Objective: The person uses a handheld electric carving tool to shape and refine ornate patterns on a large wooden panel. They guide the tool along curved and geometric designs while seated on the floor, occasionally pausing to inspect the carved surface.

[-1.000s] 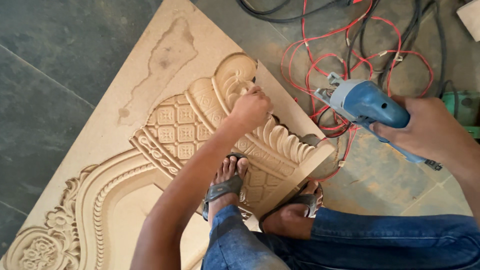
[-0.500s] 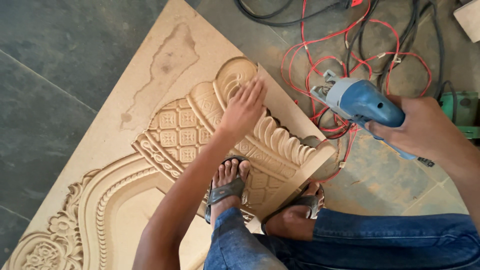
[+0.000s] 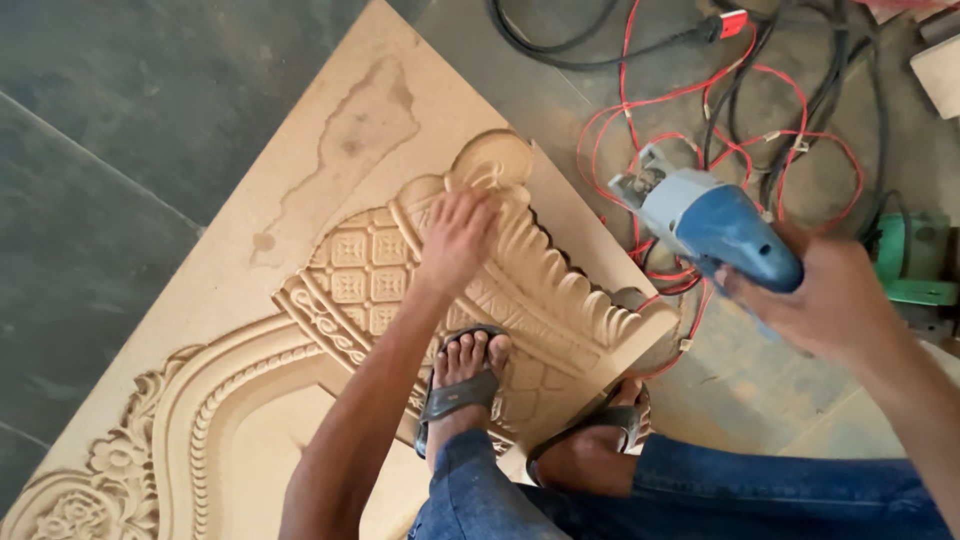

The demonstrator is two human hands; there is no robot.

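Observation:
A large tan board [image 3: 330, 150] carved with an ornate arch, lattice squares and ribbed leaves lies on the floor. My left hand [image 3: 458, 238] rests flat on the carved lattice near the top of the relief, fingers spread, holding nothing. My right hand [image 3: 830, 300] grips a blue and grey power tool [image 3: 715, 228] in the air to the right of the board's edge, its head pointing left toward the carving. My two feet in sandals [image 3: 462, 385] stand on the lower part of the carving.
Red and black cables [image 3: 700, 90] lie tangled on the dusty floor beyond the board. A green machine [image 3: 915, 265] sits at the right edge. Dark stone floor tiles [image 3: 110, 130] stretch to the left.
My left hand has slid down and left from the ribbed top of the carving onto the lattice. The power tool has stayed nearly in place.

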